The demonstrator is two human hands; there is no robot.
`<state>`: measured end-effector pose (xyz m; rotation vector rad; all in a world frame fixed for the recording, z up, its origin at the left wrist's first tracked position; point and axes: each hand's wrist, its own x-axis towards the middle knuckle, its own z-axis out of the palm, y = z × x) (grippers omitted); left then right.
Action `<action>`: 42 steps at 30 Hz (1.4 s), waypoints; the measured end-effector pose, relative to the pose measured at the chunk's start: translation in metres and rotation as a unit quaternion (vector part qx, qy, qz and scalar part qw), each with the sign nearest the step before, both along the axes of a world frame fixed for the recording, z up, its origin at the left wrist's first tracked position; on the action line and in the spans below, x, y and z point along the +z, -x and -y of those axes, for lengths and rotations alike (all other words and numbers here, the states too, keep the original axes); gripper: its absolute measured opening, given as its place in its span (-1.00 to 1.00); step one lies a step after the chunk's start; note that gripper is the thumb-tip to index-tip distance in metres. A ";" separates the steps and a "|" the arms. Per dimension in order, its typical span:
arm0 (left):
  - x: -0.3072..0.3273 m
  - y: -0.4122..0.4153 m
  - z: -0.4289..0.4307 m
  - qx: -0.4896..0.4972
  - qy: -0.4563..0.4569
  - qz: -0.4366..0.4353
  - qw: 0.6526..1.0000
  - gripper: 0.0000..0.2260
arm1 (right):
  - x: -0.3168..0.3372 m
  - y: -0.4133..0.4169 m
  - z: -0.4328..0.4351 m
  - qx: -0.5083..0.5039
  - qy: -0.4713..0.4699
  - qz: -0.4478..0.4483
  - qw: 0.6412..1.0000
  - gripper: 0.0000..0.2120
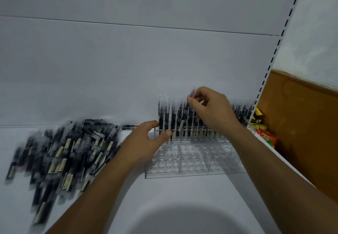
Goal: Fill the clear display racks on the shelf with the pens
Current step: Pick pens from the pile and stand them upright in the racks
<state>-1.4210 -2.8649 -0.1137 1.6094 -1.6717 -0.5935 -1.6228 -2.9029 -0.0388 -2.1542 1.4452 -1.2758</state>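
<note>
Right hand (pixel 210 111) pinches the top end of one pen (pixel 192 94), upright over the back row of the clear rack (pixel 192 162). It is likely kept vertical to drop straight into a hole. Left hand (pixel 146 138) curls thumb and fingers round the standing pens (pixel 164 116) at the rack's left end, probably bracing it against tipping. Front holes unfilled. Loose pens (pixel 64 151) heaped on the shelf (pixel 164 206) just left, handy for refills. Frame blurred.
</note>
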 end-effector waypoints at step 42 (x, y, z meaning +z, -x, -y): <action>-0.012 -0.155 -0.162 0.244 -0.041 0.097 0.964 -0.60 | -0.084 -0.153 -0.102 0.194 -0.024 -0.286 0.938 -0.72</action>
